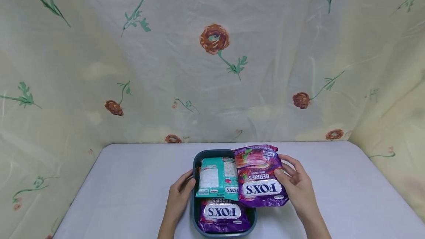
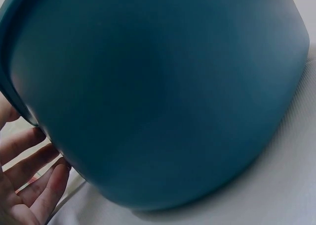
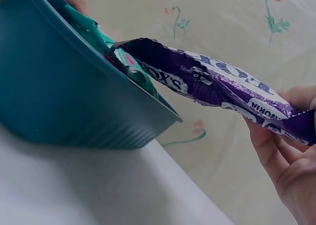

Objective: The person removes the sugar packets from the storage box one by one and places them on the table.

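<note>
My right hand (image 1: 300,189) pinches the right edge of a purple candy bag (image 1: 257,187), thumb on its printed front. The bag is lifted over the right rim of a dark teal bin (image 1: 196,213), overlapping it in the head view. In the right wrist view the purple bag (image 3: 217,81) tilts, its far end by the bin's rim. My left hand (image 1: 178,196) rests against the bin's left side, and in the left wrist view its fingertips (image 2: 59,178) touch the outer wall. Inside the bin lie a turquoise candy bag (image 1: 216,178) and another purple bag (image 1: 225,215) nearer me.
The bin stands on a white table (image 1: 132,191). Behind and beside the table hangs a pale curtain (image 1: 259,84) with a flower print. A strip of orange (image 1: 198,170) shows in the bin beside the turquoise bag.
</note>
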### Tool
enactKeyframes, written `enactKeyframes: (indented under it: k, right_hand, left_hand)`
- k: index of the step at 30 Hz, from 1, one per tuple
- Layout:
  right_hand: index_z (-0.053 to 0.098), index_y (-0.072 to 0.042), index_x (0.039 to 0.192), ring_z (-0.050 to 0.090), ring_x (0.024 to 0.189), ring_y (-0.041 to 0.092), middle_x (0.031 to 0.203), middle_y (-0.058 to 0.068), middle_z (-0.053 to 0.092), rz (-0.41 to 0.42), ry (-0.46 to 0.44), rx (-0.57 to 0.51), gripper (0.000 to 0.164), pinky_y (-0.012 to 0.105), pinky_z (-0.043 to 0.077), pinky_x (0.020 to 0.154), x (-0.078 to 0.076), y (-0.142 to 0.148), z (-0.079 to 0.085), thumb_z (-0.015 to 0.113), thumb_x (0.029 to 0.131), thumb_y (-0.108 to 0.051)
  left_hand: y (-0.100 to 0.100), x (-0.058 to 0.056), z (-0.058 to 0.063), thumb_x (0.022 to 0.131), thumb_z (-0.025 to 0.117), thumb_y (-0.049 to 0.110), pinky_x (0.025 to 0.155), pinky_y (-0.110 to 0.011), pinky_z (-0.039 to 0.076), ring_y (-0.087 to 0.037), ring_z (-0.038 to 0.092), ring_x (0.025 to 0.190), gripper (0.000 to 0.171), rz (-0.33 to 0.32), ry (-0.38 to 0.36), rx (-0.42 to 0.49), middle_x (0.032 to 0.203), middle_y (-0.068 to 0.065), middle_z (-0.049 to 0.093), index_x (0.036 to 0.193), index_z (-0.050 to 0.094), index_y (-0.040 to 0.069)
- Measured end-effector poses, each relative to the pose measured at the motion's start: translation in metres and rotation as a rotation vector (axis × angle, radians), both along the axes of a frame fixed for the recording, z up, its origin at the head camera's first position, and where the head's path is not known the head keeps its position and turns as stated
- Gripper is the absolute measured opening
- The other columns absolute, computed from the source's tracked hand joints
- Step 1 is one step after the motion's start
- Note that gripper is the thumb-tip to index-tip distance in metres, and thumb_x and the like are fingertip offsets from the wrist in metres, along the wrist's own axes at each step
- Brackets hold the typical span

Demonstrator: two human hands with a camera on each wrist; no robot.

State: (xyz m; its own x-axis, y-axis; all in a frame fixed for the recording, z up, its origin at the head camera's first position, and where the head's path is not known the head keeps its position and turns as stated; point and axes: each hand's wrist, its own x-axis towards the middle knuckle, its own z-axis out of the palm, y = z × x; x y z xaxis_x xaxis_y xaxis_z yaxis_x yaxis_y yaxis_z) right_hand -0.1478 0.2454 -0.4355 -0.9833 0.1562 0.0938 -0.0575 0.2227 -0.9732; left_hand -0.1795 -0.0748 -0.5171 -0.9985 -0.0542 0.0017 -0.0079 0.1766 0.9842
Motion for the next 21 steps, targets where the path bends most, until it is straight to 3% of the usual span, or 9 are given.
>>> enactKeyframes:
  k: [3,8,14,21]
  right_hand:
    - [0.041,-0.019,0.139,0.065,0.093,-0.001,0.118,-0.012,0.061,-0.01,-0.002,-0.042,0.051,0.023,0.057,0.073,0.0,0.004,-0.001,0.06,0.093,-0.028]
    - [0.046,-0.007,0.13,0.065,0.094,-0.001,0.111,-0.021,0.061,-0.007,0.052,-0.162,0.041,0.021,0.057,0.072,-0.002,0.01,-0.003,0.061,0.092,-0.016]
    - [0.053,-0.005,0.123,0.065,0.087,0.0,0.11,-0.02,0.06,-0.061,0.041,-0.095,0.037,0.019,0.056,0.068,-0.003,0.019,-0.003,0.062,0.091,-0.021]
    - [0.054,-0.008,0.124,0.062,0.087,-0.002,0.109,-0.021,0.06,-0.09,0.0,-0.114,0.038,0.017,0.054,0.068,-0.003,0.026,-0.004,0.063,0.09,-0.023]
  left_hand:
    - [0.0,0.0,-0.001,0.09,0.058,0.044,0.105,-0.039,0.042,-0.025,0.056,0.122,0.049,-0.004,0.0,0.002,0.132,-0.01,0.059,0.131,0.057,0.017]
    - [0.0,0.002,-0.001,0.09,0.059,0.044,0.105,-0.039,0.042,-0.025,0.056,0.122,0.048,0.003,-0.001,-0.003,0.132,-0.009,0.059,0.131,0.057,0.017]
    - [-0.001,0.0,-0.001,0.09,0.059,0.045,0.105,-0.039,0.042,-0.024,0.055,0.122,0.049,-0.005,0.004,0.002,0.132,-0.009,0.058,0.131,0.057,0.018]
    - [0.0,0.0,0.001,0.09,0.059,0.044,0.106,-0.039,0.041,-0.024,0.056,0.122,0.048,-0.008,0.009,0.011,0.132,-0.009,0.058,0.13,0.057,0.017]
